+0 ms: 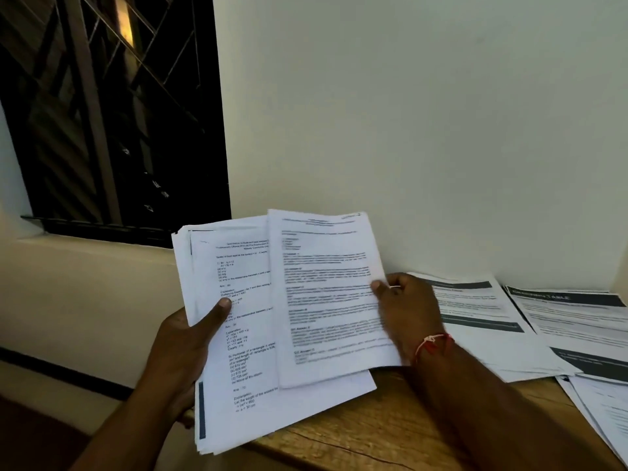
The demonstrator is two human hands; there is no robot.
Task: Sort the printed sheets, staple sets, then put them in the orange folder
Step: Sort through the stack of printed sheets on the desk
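Note:
My left hand (185,348) grips a thick stack of printed sheets (234,368) by its left edge, thumb on the top page, holding it above the table's left end. My right hand (406,311) pinches a single printed sheet (326,300) at its right edge; that sheet lies tilted over the right half of the stack. Printed sheets with dark header bands (482,321) lie flat on the wooden table (373,433) to the right. No orange folder or stapler is in view.
More printed sheets (577,321) lie at the far right, with others (608,413) near the table's right front edge. A pale wall stands behind the table. A dark barred window (112,113) is at the upper left, above a cream ledge.

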